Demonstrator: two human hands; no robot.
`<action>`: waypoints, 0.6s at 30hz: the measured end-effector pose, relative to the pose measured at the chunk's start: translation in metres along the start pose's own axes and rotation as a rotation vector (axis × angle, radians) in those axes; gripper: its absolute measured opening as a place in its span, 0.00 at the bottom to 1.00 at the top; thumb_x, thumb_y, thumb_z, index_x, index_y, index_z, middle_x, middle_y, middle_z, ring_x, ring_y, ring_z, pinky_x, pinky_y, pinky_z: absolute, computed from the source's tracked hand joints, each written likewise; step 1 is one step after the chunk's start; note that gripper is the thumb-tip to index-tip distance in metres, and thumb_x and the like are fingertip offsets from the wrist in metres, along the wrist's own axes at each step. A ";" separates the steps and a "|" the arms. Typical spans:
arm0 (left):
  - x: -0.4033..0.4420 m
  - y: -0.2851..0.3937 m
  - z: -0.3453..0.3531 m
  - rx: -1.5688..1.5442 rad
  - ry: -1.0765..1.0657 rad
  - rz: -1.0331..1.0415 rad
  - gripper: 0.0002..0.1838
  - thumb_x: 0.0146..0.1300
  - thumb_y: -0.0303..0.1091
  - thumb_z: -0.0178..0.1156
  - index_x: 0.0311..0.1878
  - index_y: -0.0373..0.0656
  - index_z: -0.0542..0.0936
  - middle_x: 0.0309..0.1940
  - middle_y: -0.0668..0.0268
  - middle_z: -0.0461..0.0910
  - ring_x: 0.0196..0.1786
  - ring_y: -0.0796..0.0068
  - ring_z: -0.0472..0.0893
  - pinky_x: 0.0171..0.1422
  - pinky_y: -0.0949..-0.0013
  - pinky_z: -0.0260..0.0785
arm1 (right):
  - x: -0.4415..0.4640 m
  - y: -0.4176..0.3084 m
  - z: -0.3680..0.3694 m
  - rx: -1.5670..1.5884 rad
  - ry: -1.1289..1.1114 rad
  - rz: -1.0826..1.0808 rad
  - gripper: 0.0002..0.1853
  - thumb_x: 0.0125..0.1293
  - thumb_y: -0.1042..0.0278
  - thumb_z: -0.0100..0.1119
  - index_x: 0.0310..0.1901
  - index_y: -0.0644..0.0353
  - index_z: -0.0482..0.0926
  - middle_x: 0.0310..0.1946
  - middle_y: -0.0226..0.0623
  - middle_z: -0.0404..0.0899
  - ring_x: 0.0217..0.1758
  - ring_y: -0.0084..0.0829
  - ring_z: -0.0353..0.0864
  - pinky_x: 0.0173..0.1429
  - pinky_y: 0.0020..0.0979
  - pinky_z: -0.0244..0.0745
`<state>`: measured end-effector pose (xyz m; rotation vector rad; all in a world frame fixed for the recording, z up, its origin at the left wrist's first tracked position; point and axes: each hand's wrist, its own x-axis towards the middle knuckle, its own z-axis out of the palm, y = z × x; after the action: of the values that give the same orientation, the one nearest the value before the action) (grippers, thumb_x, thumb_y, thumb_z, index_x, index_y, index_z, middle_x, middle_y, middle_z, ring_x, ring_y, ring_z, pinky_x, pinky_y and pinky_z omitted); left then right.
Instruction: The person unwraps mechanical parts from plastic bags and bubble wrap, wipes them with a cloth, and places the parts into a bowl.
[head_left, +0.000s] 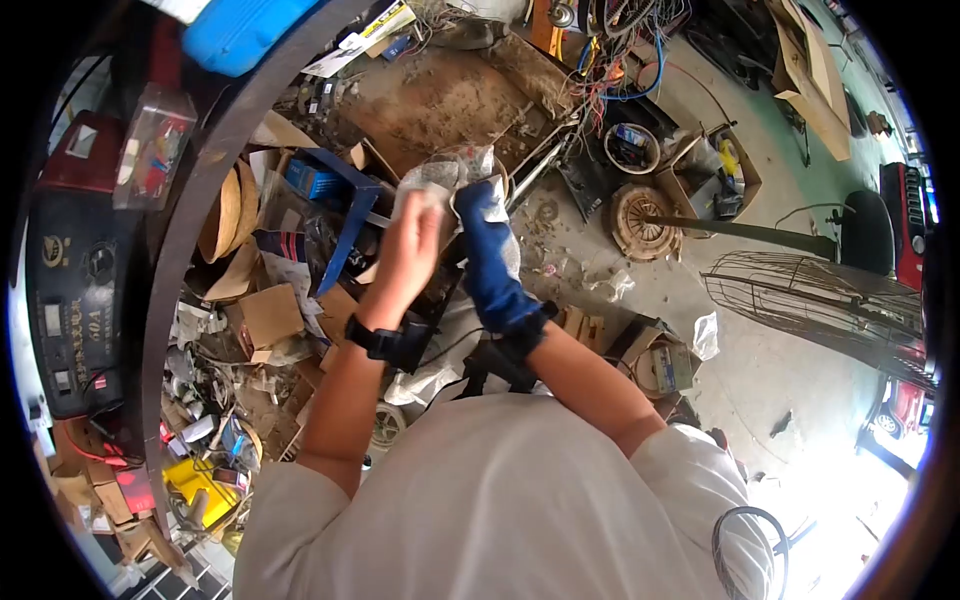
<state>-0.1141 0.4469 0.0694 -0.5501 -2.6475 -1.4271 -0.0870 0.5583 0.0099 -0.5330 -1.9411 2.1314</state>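
My left hand (408, 250) is bare, with a black band on its wrist. Its fingers are bunched and slightly blurred against pale, crumpled material, and what they grip is unclear. Close beside it, my right hand (490, 265) wears a blue glove with a greyish-white side and has a dark band at the wrist. The gloved fingers are partly hidden, so their grip is not clear. Just beyond both hands lies a crumpled translucent plastic bag (462, 160). A blue angled metal piece (345, 225) is left of my bare hand.
A dirt-covered tray (420, 105) lies ahead. Cardboard boxes (270, 318) and loose parts crowd the left, beneath a dark curved metal edge (170, 260). On the right are a round clutch-like disc (640, 222), a bucket (632, 150), a parts box (735, 180) and a wire fan guard (810, 295).
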 end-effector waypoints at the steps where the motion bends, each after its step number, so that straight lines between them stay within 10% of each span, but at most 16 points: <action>1: -0.009 0.006 0.008 -0.049 -0.003 -0.013 0.11 0.70 0.39 0.48 0.46 0.41 0.69 0.33 0.49 0.78 0.38 0.48 0.79 0.35 0.58 0.69 | -0.008 -0.008 0.015 -0.169 0.114 -0.391 0.22 0.70 0.53 0.46 0.50 0.66 0.74 0.41 0.41 0.76 0.43 0.36 0.73 0.52 0.34 0.69; 3: -0.026 -0.009 0.015 0.001 -0.090 -0.112 0.10 0.70 0.39 0.49 0.46 0.43 0.70 0.32 0.51 0.79 0.36 0.53 0.81 0.34 0.62 0.69 | -0.005 0.052 0.037 0.100 -0.067 -0.137 0.15 0.68 0.64 0.46 0.51 0.63 0.71 0.46 0.42 0.75 0.45 0.35 0.75 0.51 0.33 0.69; 4: -0.029 0.000 0.005 -0.032 -0.226 -0.175 0.12 0.72 0.35 0.49 0.51 0.37 0.69 0.38 0.64 0.75 0.38 0.78 0.74 0.43 0.73 0.68 | -0.008 0.038 0.027 0.039 -0.147 -0.198 0.12 0.65 0.64 0.49 0.45 0.61 0.73 0.41 0.41 0.76 0.41 0.35 0.76 0.47 0.33 0.70; 7: -0.037 0.012 -0.009 -0.274 -0.193 -0.051 0.13 0.71 0.35 0.50 0.50 0.36 0.68 0.36 0.67 0.73 0.37 0.80 0.71 0.42 0.75 0.67 | -0.007 0.051 0.021 -0.090 -0.383 -0.347 0.08 0.55 0.60 0.56 0.32 0.54 0.74 0.24 0.37 0.75 0.28 0.40 0.75 0.34 0.36 0.69; 13: -0.052 0.016 -0.033 -0.171 -0.125 -0.197 0.13 0.70 0.33 0.51 0.50 0.34 0.67 0.36 0.62 0.73 0.37 0.79 0.70 0.43 0.73 0.66 | -0.025 0.058 0.035 0.120 -0.909 -0.091 0.10 0.64 0.71 0.52 0.46 0.59 0.70 0.41 0.33 0.73 0.43 0.25 0.70 0.49 0.30 0.70; 15: -0.059 0.027 -0.040 -0.274 -0.125 -0.296 0.13 0.70 0.33 0.50 0.50 0.34 0.67 0.35 0.61 0.73 0.37 0.77 0.71 0.43 0.72 0.66 | -0.041 0.054 0.037 0.476 -0.777 0.202 0.10 0.64 0.71 0.51 0.46 0.58 0.71 0.40 0.34 0.74 0.43 0.27 0.71 0.49 0.30 0.70; 18: -0.075 0.030 -0.044 -0.200 0.088 -0.160 0.12 0.69 0.33 0.50 0.49 0.35 0.67 0.29 0.57 0.74 0.30 0.68 0.73 0.37 0.68 0.66 | -0.039 0.026 0.035 0.122 -0.890 -0.118 0.16 0.55 0.67 0.60 0.46 0.58 0.73 0.41 0.39 0.76 0.46 0.35 0.75 0.52 0.33 0.70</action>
<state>-0.0375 0.4059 0.0999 -0.2876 -2.5471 -1.7304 -0.0629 0.5081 -0.0082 0.6618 -2.0855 2.6244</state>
